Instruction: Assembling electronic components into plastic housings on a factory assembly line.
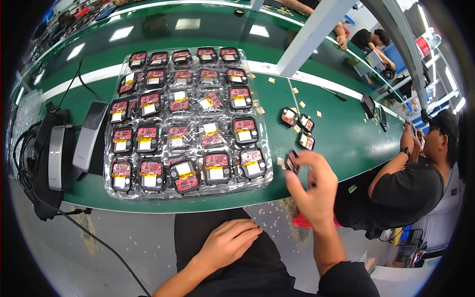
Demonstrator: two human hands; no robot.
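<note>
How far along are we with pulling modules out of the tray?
Done: three small modules lie loose on the green table, right of the clear tray. In hand: the right hand pinches another module in its fingers; the left hand rests idle on the lap. Left: the tray looks nearly full of modules.
</note>
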